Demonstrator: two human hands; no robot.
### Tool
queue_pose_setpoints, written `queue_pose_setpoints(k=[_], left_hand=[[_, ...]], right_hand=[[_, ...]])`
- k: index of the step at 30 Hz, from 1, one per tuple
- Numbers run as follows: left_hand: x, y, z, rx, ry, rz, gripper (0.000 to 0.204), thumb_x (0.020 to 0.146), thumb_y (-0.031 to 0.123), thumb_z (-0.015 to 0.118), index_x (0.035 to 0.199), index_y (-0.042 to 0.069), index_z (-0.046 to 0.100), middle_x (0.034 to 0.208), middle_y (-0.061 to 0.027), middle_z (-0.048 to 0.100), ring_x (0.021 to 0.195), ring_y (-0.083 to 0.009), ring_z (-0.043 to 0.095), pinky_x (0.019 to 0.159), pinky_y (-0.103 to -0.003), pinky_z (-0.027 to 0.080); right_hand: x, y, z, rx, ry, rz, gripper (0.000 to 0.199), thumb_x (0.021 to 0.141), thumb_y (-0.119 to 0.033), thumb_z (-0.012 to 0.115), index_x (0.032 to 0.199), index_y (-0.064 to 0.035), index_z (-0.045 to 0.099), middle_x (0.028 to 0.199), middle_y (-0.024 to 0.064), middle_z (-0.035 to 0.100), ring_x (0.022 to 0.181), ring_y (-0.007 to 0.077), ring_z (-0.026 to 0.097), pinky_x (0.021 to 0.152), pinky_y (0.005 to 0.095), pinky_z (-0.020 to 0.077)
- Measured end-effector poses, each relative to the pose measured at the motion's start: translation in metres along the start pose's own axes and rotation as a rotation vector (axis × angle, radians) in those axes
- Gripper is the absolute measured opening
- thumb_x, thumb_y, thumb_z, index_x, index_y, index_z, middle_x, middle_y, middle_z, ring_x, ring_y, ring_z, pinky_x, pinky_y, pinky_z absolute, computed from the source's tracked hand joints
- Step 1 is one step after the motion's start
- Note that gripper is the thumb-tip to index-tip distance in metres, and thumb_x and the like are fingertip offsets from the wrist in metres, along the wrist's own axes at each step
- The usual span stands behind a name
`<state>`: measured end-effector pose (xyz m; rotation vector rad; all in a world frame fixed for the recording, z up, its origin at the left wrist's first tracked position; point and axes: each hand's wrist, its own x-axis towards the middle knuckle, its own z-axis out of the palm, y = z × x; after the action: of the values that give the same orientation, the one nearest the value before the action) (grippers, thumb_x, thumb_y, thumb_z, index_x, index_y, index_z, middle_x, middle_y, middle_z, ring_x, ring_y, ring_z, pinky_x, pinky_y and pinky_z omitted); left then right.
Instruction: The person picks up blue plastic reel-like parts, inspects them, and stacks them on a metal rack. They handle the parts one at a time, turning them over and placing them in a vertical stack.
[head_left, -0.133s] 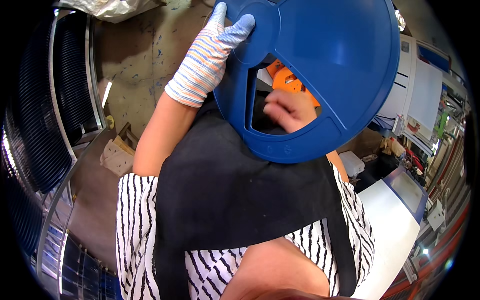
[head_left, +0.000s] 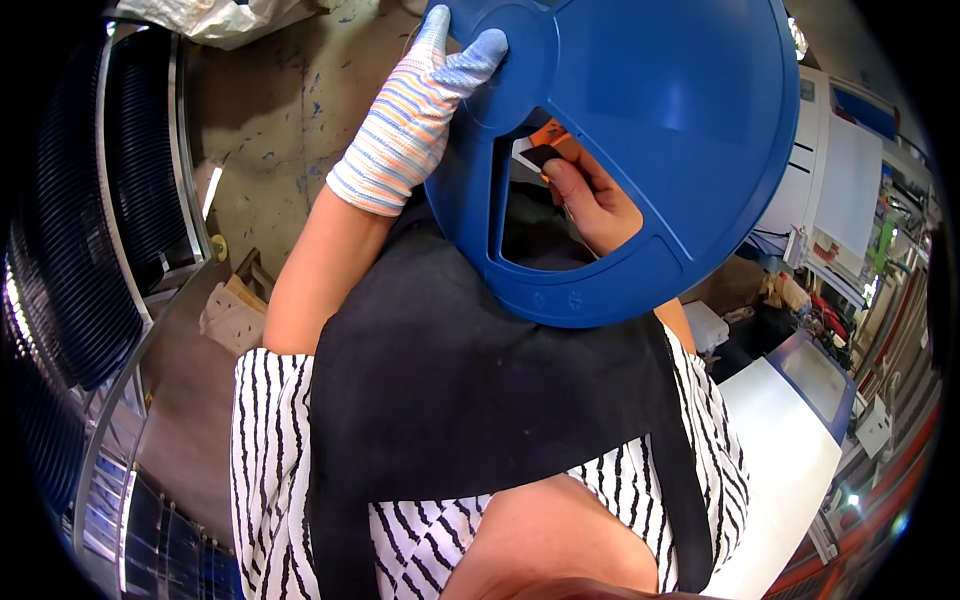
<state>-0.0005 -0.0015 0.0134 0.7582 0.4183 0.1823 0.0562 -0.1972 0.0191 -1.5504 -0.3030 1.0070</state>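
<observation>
A large blue plastic reel disc [head_left: 690, 110], round and with a wedge-shaped cutout, is tilted in front of my chest. My left hand [head_left: 415, 115], in a striped knit glove with blue fingertips, grips its left side, thumb on the face near the raised hub. Through the cutout my bare right hand [head_left: 595, 205] shows behind the disc. Its thumb and fingers pinch a small dark flat piece [head_left: 541, 155], whose kind I cannot make out. An orange part [head_left: 552, 131] shows partly behind those fingers. The rest of the right hand is hidden by the disc.
Racks of stacked dark ribbed reels [head_left: 80, 200] line the left side. At the right stand a white table [head_left: 775, 440] and a white machine [head_left: 845, 190]. A cardboard box [head_left: 232, 315] sits on the floor at left, and a white sack [head_left: 225, 18] lies at the far left.
My right hand has moved up within the cutout, and the small dark piece now shows between its thumb and fingers. The orange part is more covered. My left hand and the disc barely move.
</observation>
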Motion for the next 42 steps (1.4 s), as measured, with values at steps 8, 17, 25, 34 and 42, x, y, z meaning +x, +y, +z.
queue_pose_setpoints(k=[8, 17, 25, 34, 42], left_hand=[[0.0, -0.014, -0.01, 0.042, 0.018, 0.016, 0.063, 0.095, 0.031, 0.065, 0.144, 0.006, 0.035, 0.129, -0.0052, 0.053, 0.113, -0.0129, 0.052, 0.098, -0.028, 0.045], [0.007, -0.052, -0.038, 0.053, 0.071, -0.023, 0.103, 0.084, 0.052, 0.072, 0.154, 0.001, 0.018, 0.143, -0.0213, 0.045, 0.128, -0.0245, 0.05, 0.103, -0.032, 0.044], [0.005, -0.051, -0.026, -0.016, 0.188, -0.051, 0.039, 0.097, 0.039, 0.061, 0.127, 0.013, 0.06, 0.113, -0.0018, 0.068, 0.099, -0.0132, 0.066, 0.081, -0.031, 0.055], [0.003, -0.051, -0.035, 0.135, 0.092, -0.052, 0.098, 0.087, 0.053, 0.069, 0.154, 0.001, 0.019, 0.145, -0.0194, 0.044, 0.131, -0.0222, 0.048, 0.104, -0.031, 0.043], [-0.001, -0.041, -0.024, 0.086, 0.074, -0.065, 0.065, 0.099, 0.018, 0.055, 0.154, 0.005, 0.023, 0.146, -0.021, 0.042, 0.132, -0.0196, 0.048, 0.106, -0.03, 0.044]], right_hand=[[-0.004, -0.019, 0.008, -1.076, 0.182, -0.591, 0.006, 0.091, -0.006, 0.065, 0.086, -0.0019, 0.067, 0.065, 0.0045, 0.057, 0.057, 0.0151, 0.054, 0.055, 0.0277, 0.0406], [0.009, 0.004, 0.01, -1.079, 0.146, -1.094, 0.039, 0.068, 0.008, 0.072, 0.106, -0.0004, 0.064, 0.097, 0.0153, 0.066, 0.076, 0.0286, 0.064, 0.063, 0.0348, 0.0523], [0.016, 0.003, 0.008, -1.257, 0.265, -1.205, 0.042, 0.067, 0.007, 0.074, 0.106, -0.0022, 0.065, 0.098, 0.0136, 0.065, 0.076, 0.0275, 0.064, 0.063, 0.0339, 0.0521], [0.016, 0.008, -0.001, -1.289, 0.235, -1.261, 0.044, 0.066, 0.008, 0.074, 0.107, -0.002, 0.064, 0.098, 0.0135, 0.065, 0.079, 0.0281, 0.064, 0.065, 0.0351, 0.052], [0.015, 0.01, -0.007, -1.311, 0.206, -1.274, 0.045, 0.065, 0.009, 0.074, 0.108, -0.0019, 0.064, 0.099, 0.0133, 0.065, 0.081, 0.0286, 0.064, 0.067, 0.0361, 0.0518]])
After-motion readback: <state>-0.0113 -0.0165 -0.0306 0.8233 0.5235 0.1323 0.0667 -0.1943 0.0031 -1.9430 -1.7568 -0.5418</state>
